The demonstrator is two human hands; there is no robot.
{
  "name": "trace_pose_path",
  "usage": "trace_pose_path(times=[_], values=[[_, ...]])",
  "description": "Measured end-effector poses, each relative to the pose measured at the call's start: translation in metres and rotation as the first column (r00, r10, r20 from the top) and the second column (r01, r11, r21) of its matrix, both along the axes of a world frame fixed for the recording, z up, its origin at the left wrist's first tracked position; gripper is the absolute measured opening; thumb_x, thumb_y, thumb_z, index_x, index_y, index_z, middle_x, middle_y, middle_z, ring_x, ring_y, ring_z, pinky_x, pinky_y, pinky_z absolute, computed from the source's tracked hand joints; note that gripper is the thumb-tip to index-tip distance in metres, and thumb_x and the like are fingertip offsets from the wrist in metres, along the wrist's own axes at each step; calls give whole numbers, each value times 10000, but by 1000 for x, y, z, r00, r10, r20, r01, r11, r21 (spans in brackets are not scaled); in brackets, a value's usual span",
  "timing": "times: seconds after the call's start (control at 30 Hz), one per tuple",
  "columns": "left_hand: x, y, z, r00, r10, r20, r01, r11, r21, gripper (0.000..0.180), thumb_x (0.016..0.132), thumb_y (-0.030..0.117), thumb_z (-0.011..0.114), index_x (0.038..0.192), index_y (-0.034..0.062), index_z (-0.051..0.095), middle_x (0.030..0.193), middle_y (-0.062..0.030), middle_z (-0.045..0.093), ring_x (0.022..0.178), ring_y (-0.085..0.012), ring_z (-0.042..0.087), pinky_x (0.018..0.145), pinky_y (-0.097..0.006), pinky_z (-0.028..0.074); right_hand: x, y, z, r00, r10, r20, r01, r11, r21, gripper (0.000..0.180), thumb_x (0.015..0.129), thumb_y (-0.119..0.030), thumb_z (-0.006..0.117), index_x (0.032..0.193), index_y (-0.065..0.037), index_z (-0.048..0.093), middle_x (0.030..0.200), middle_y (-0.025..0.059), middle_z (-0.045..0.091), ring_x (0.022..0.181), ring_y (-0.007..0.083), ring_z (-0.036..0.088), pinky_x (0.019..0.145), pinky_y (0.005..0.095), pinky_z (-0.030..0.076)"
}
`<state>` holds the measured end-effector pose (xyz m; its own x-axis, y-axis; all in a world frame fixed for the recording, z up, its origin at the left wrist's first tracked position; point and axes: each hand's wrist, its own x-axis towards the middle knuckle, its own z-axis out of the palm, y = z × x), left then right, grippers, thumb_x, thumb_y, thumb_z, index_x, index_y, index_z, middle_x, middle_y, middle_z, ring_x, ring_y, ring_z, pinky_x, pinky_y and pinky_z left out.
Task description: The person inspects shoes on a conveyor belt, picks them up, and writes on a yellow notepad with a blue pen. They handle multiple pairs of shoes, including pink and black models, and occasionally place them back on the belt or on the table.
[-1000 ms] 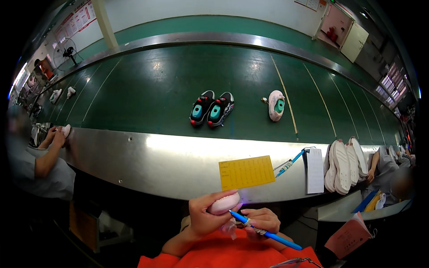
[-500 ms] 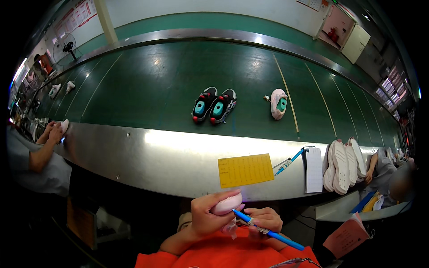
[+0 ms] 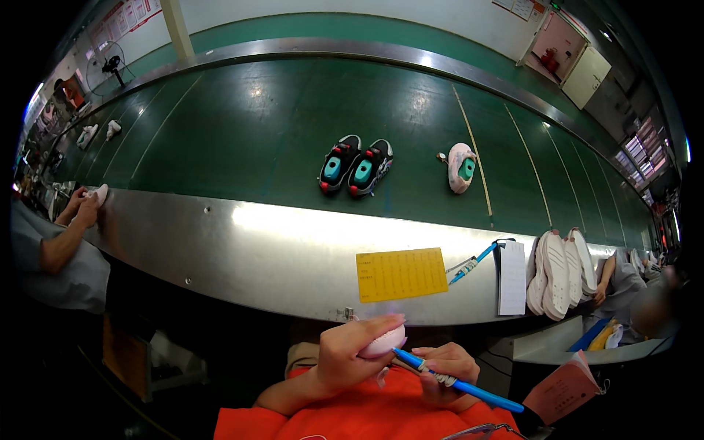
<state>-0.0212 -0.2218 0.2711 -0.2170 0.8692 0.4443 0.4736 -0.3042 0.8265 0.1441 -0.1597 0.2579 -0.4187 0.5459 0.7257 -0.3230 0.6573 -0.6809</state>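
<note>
My left hand (image 3: 342,353) is wrapped round a pale pink shoe (image 3: 384,343), held close to my body below the table edge. Only the shoe's rounded end shows; the fingers cover much of the rest. In my right hand (image 3: 453,365) is a blue pen (image 3: 493,398) with pale wrapping round its barrel. The pen slants up to the left, its tip at the lower edge of the shoe. Whether the tip touches cannot be made out. Ahead of my hands lies a yellow printed card (image 3: 402,275) on the metal ledge.
On the green belt (image 3: 257,147) stand black-and-red shoes (image 3: 334,167) and one pink shoe (image 3: 461,169). Along the ledge (image 3: 286,231) lie another blue pen (image 3: 473,265), a notepad (image 3: 512,279) and white soles (image 3: 559,275). Co-workers sit left and right; a pink booklet (image 3: 566,389) is at lower right.
Both hands, with the shoe and the pen, have shifted slightly to the right. The shoe appears a little turned. At left, the co-worker's hands with a white shoe have moved slightly.
</note>
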Motion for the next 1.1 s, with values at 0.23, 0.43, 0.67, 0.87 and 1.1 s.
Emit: trace_pose_path(times=[0.23, 0.43, 0.67, 0.87, 1.1], values=[[-3, -6, 7, 1000, 12, -1, -12, 997, -83, 360, 647, 41, 708, 1000, 33, 637, 899, -147, 651, 711, -226, 654, 634, -264, 513, -3, -5, -3, 992, 29, -125, -44, 992, -115, 168, 712, 17, 648, 846, 19, 546, 647, 123, 579, 576, 225, 602, 638, 385, 551], [-41, 13, 8, 931, 135, 339, -57, 971, -231, 291, 672, 36, 718, 954, 9, 650, 835, -105, 657, 720, -154, 631, 656, -275, 526, 14, -8, -18, 948, -272, -168, 211, 927, -309, 124, 780, -53, 610, 840, -4, 514, 707, 120, 571, 586, 187, 566, 639, 351, 549], [-180, 80, -55, 861, 310, 403, -183, 929, -323, 351, 650, 76, 741, 960, -39, 625, 842, -108, 640, 732, -167, 617, 661, -291, 520, 20, 6, -31, 944, -330, -11, 288, 841, -457, 105, 776, 14, 620, 830, 2, 532, 712, 91, 570, 584, 115, 533, 552, 208, 430], [-222, 76, -57, 627, 370, -686, -550, 833, -53, 530, 635, 256, 782, 1068, 13, 595, 1112, -169, 540, 1010, -268, 532, 867, -355, 424, 35, 12, -41, 936, -344, 67, 315, 741, -593, 92, 779, -14, 645, 802, -11, 557, 695, 68, 578, 608, 81, 536, 538, 194, 405], [-57, 254, 38, 855, -260, -448, 100, 931, -350, 551, 758, 392, 668, 1136, 10, 545, 1115, -133, 584, 1049, -243, 549, 878, -323, 422, 80, 36, -51, 879, -458, 135, 423, 617, -663, 129, 794, -53, 644, 814, -19, 521, 692, 63, 570, 619, 95, 563, 578, 202, 446]])
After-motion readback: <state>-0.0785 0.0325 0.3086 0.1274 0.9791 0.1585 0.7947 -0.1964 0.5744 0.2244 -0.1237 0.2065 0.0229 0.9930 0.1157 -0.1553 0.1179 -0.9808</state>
